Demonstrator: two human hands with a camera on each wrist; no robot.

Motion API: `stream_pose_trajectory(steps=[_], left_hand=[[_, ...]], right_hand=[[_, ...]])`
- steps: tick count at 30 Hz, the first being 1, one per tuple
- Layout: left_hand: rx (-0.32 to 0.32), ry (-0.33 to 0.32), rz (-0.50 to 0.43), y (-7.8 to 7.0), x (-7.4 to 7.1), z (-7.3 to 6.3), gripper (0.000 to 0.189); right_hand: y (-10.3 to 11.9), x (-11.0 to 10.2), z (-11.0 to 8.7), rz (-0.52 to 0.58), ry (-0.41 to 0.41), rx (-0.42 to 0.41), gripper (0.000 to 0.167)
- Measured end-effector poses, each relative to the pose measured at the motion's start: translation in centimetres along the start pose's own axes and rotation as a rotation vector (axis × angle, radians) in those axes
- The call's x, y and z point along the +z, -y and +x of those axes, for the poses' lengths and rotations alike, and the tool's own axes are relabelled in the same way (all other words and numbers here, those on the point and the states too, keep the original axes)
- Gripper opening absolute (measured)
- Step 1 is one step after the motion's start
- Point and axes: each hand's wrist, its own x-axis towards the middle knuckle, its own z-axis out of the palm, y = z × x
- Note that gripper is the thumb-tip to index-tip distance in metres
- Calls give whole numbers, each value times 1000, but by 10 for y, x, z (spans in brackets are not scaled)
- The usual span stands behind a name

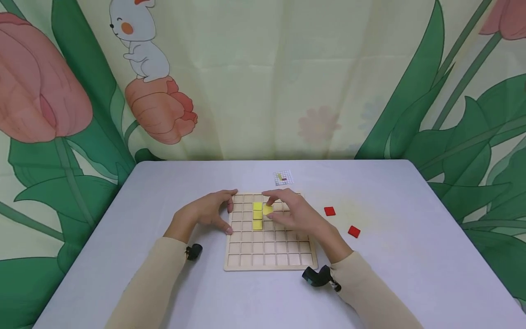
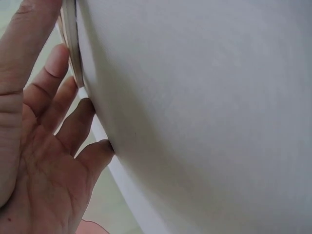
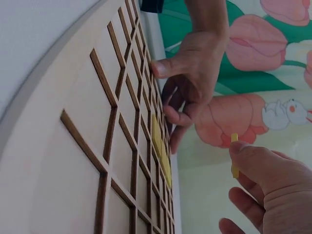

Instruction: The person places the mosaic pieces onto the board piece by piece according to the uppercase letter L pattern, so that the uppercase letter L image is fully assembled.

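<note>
A square wooden grid board (image 1: 269, 261) lies on the table, with three yellow tiles (image 1: 257, 225) seated in a vertical run of its cells. My right hand (image 1: 291, 211) pinches another yellow tile (image 3: 235, 168) between thumb and fingers. In the right wrist view that tile is held edge-on, clear of the board. From the head it appears just right of the seated tiles. At the board's left side, my left hand (image 1: 211, 211) touches the rim with thumb and fingertips, its fingers loosely bent. The left wrist view shows its fingers (image 2: 57, 62) beside the board's edge.
Two red tiles (image 1: 330, 211) (image 1: 354, 231) lie apart on the white table (image 1: 197, 292), right of the board. Behind the board is a small card (image 1: 283, 177) printed with a grid and coloured squares. A curtain (image 1: 255, 91) with flower and rabbit pictures hangs at the back.
</note>
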Motion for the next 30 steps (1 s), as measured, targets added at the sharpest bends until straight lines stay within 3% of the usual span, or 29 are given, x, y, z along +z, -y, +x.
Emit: stream_pose_trajectory(steps=[12,17,30], left_hand=[[14,-8,4,1,-3,-1,57],[11,-3,3,-1,-1,1,56],[5,-8,6,-2,-1,0,57]], right_hand=[[13,27,0,6,154,78,54],[11,30,-4,-26,171,110,55],[10,36,-4,14,240,157,51]])
